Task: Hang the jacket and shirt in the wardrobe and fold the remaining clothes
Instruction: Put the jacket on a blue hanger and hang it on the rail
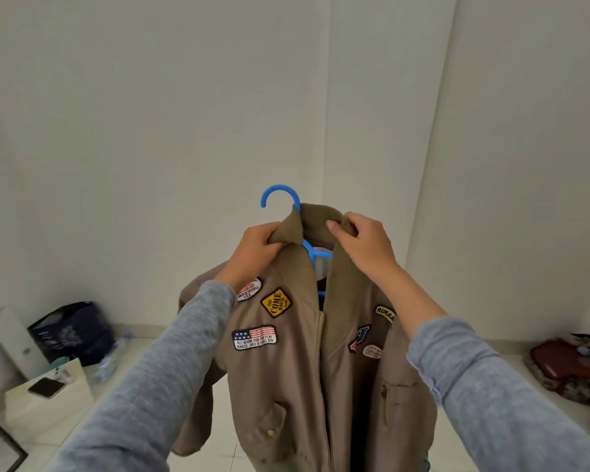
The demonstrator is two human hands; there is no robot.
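Observation:
A tan bomber jacket (286, 376) with sewn patches hangs in front of me on a blue plastic hanger (280, 195), held up in the air. Its hook sticks up above the ribbed collar, and part of the hanger's arm shows inside the open neck. My left hand (256, 253) grips the left side of the collar. My right hand (361, 243) pinches the right side of the collar, thumb on top. No wardrobe or shirt is in view.
White walls meet in a corner straight ahead. On the floor at the left stand a dark bag (72, 332), a water bottle (113, 356) and a white box with a phone (46, 387) on it. A dark red bag (573, 366) lies at the right.

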